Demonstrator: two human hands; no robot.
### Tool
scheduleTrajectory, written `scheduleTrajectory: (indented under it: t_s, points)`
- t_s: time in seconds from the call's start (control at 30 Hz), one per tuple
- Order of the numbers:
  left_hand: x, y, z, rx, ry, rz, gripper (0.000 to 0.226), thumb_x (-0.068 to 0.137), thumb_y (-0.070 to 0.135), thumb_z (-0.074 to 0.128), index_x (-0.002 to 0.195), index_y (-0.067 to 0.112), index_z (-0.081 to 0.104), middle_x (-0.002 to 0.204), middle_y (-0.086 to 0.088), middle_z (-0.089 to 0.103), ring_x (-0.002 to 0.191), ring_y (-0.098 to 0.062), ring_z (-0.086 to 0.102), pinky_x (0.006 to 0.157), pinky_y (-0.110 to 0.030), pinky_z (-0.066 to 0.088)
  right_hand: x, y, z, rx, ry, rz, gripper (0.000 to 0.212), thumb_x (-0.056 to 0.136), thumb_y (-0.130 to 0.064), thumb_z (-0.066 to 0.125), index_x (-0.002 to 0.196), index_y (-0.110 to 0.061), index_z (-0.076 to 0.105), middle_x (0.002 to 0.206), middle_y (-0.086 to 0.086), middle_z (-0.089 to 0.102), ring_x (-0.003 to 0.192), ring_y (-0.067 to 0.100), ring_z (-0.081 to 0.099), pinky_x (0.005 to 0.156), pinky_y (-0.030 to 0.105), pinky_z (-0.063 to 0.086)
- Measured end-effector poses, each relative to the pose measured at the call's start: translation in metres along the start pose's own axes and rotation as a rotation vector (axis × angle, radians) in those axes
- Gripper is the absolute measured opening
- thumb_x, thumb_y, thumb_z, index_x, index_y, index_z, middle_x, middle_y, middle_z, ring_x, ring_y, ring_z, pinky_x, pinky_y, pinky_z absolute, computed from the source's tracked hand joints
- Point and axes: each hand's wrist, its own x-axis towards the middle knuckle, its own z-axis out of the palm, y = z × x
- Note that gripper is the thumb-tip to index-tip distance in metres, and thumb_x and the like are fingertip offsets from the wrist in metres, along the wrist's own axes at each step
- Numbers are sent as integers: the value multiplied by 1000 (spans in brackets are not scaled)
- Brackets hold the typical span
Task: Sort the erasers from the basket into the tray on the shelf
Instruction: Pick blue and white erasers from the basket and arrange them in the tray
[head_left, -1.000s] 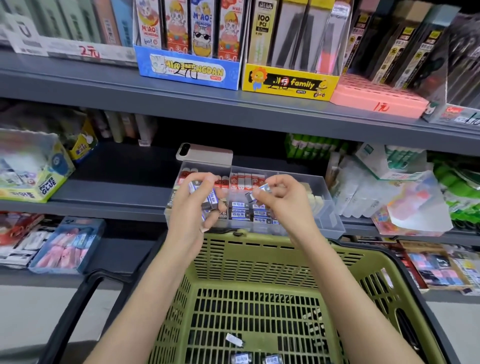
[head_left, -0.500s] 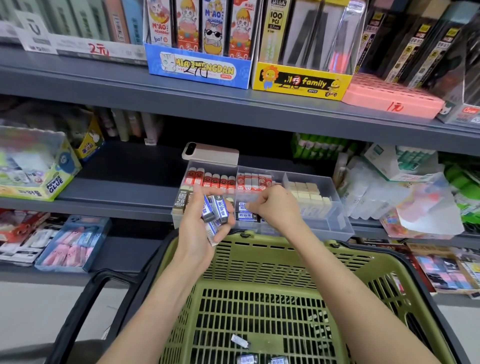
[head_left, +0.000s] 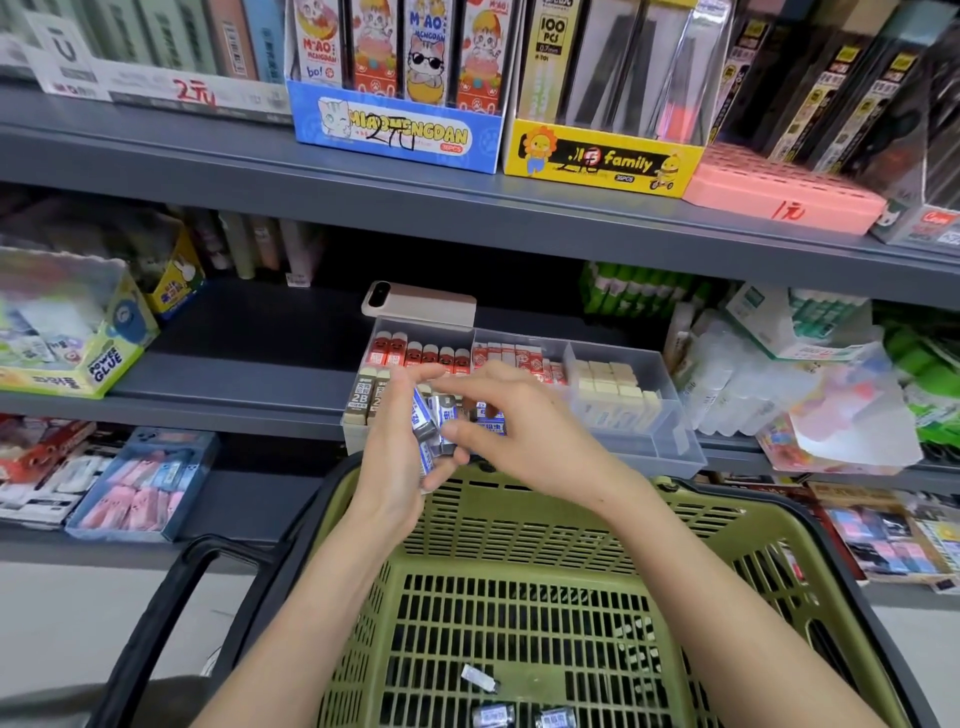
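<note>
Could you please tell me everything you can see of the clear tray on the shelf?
The clear tray looks like rigid transparent plastic, divided into compartments, sitting level at the front edge of the grey shelf, just behind the green basket. Red-sleeved erasers stand in its back rows, cream erasers on its right side, 2B erasers at its front left. The left hand, gripping blue-and-white erasers, and the right hand hide its front middle. A pink device lies behind it.

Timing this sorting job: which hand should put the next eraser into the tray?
Right. The right hand pinches at the erasers bunched in the left hand, directly in front of the tray; the left hand is full.
</note>
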Motion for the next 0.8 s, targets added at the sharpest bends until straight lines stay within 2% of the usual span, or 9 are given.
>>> scheduleTrajectory:
  t_s: [0.07, 0.13, 0.2, 0.3, 0.37, 0.43, 0.5, 0.6, 0.8]
  points:
    - [0, -1, 0, 37, 4, -2, 59, 77, 66, 39, 105, 16, 57, 58, -1, 60, 38, -12, 48, 29, -15, 26, -3, -2, 1, -5, -17, -27, 37, 89, -27, 61, 125, -21, 58, 109, -1, 56, 107, 14, 47, 93, 30, 37]
    - [0, -1, 0, 57, 7, -1, 55, 80, 65, 36, 93, 15, 55, 56, -4, 58, 38, -14, 47, 29, -13, 24, -5, -1, 0, 71, 33, -34, 23, 84, -22, 68, 107, -19, 65, 99, -6, 57, 96, 8, 49, 84, 23, 39]
    - [0, 0, 0, 37, 18, 24, 48, 82, 62, 36, 78, 17, 52, 56, -5, 57, 39, -14, 46, 29, -14, 23, -5, 5, -7, 331, 183, 50, 12, 82, -13, 70, 88, -20, 63, 82, -10, 57, 75, 1, 51, 68, 16, 41]
    - [0, 3, -2, 33, 61, 67, 42, 85, 58, 39, 70, 20, 50, 59, -2, 56, 43, -15, 47, 30, -15, 23, -1, 26, -16, 621, 455, 292, 12, 83, -6, 68, 78, -15, 63, 66, -2, 59, 49, 3, 53, 54, 21, 46]
    - [0, 4, -4, 65, 79, 85, 40, 86, 58, 42, 72, 21, 50, 59, 0, 53, 45, -15, 45, 31, -17, 24, 5, 39, -14, 575, 484, 454, 7, 83, -7, 67, 79, -9, 62, 63, 3, 60, 43, 7, 53, 57, 31, 48]
    - [0, 5, -4, 94, 88, 94, 40, 86, 58, 43, 70, 22, 50, 59, 2, 51, 46, -15, 41, 33, -18, 24, 14, 48, -5, 488, 467, 540, 8, 82, -10, 67, 85, -9, 60, 69, 6, 64, 49, 14, 57, 59, 32, 49]
    - [-1, 6, -3, 107, 83, 92, 43, 85, 61, 42, 67, 24, 51, 57, 2, 49, 47, -16, 38, 34, -19, 25, 21, 52, 6, 364, 456, 550, 13, 80, -15, 68, 85, -16, 56, 78, 6, 67, 65, 20, 62, 61, 30, 48]
    - [-3, 6, 0, 101, 70, 73, 46, 84, 65, 37, 63, 26, 52, 54, 3, 48, 46, -18, 33, 35, -19, 22, 28, 52, 20, 178, 461, 517, 15, 80, -16, 69, 76, -16, 55, 76, 1, 63, 77, 21, 60, 67, 30, 46]
    - [-3, 6, 3, 81, -11, 49, 49, 84, 65, 34, 56, 29, 52, 53, 4, 46, 46, -17, 31, 34, -19, 24, 34, 50, 29, -203, 351, 534, 31, 83, -26, 65, 58, -13, 52, 57, -1, 50, 67, 18, 46, 57, 25, 38]
